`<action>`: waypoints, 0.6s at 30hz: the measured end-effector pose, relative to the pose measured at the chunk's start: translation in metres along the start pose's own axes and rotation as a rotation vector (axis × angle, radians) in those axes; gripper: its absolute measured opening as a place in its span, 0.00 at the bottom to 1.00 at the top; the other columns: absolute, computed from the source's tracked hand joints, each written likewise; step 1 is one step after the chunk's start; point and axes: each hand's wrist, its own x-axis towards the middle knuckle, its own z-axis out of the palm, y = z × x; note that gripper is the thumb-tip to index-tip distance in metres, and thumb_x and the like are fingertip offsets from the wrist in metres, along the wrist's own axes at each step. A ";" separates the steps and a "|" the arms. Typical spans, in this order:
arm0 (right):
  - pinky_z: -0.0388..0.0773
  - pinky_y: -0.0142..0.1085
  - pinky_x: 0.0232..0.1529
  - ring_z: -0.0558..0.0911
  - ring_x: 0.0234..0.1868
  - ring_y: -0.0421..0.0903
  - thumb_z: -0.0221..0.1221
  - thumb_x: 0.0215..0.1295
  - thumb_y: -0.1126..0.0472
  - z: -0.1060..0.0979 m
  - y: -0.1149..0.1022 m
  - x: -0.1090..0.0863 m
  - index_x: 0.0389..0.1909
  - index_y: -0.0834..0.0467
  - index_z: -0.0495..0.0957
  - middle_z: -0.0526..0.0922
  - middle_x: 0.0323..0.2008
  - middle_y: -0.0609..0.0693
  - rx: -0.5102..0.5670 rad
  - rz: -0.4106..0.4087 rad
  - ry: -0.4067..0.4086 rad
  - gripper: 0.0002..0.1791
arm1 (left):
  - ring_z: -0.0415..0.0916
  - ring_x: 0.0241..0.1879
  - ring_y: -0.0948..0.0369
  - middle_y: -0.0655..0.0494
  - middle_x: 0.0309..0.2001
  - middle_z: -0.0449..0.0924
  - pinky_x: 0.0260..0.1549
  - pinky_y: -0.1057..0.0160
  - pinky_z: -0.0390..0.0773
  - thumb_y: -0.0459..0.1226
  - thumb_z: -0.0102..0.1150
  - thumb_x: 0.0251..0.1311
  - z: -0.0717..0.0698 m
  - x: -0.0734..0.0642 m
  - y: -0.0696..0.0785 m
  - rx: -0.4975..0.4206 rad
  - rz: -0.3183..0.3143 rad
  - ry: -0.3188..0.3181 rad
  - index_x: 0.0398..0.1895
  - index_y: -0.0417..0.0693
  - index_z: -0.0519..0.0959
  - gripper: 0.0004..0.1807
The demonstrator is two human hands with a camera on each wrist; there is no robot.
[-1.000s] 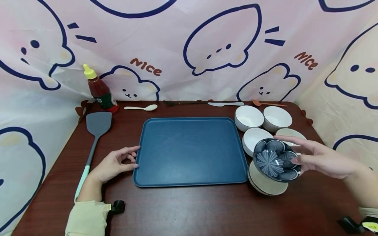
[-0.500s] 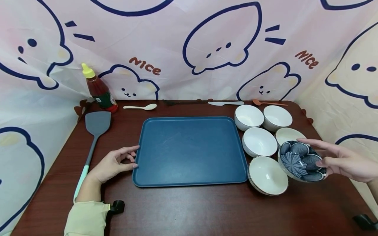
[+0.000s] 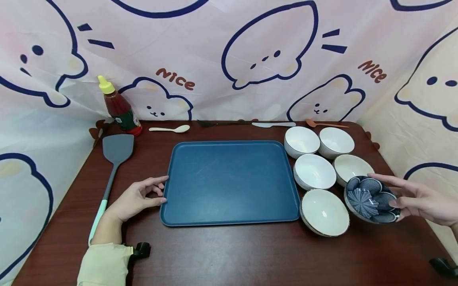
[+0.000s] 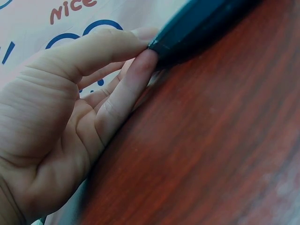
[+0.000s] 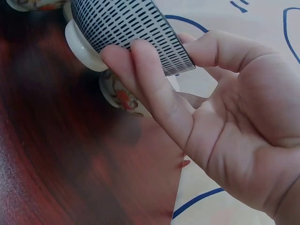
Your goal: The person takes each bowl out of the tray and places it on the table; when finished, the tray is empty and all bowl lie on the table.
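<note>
My right hand holds a blue-and-white patterned bowl by its right side, thumb over the rim and fingers around the outside. Tilted, the bowl shows a petal design inside; in the right wrist view its dashed outer wall and white foot are seen. Whether the foot touches the table I cannot tell. My left hand pinches the left edge of a blue rectangular tray, thumb and fingertip at the rim. Left of the patterned bowl stands a cream bowl; another cream bowl is behind it.
Three white bowls stand right of the tray. A grey spatula lies at left, below a red sauce bottle. Along the back are a cream spoon, dark fork, pale knife and orange-brown spoon.
My right hand has carried the patterned bowl rightward from over the front cream bowl, then slightly farther right and lower. My left hand stays at the tray's edge.
</note>
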 end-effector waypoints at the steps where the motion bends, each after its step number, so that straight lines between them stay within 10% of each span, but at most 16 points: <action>1: 0.85 0.49 0.37 0.80 0.44 0.41 0.40 0.73 0.77 0.001 0.001 0.000 0.80 0.54 0.40 0.53 0.68 0.23 0.010 -0.008 -0.006 0.39 | 0.77 0.43 0.64 0.45 0.49 0.74 0.40 0.70 0.80 0.38 0.71 0.58 0.000 0.000 0.000 0.000 0.000 0.001 0.70 0.46 0.70 0.35; 18: 0.83 0.45 0.36 0.75 0.39 0.50 0.32 0.71 0.82 0.012 0.038 -0.006 0.80 0.58 0.34 0.54 0.71 0.30 0.252 -0.120 -0.090 0.40 | 0.78 0.43 0.64 0.46 0.49 0.75 0.41 0.71 0.79 0.40 0.71 0.58 0.000 0.001 -0.001 0.013 -0.012 0.002 0.69 0.48 0.71 0.35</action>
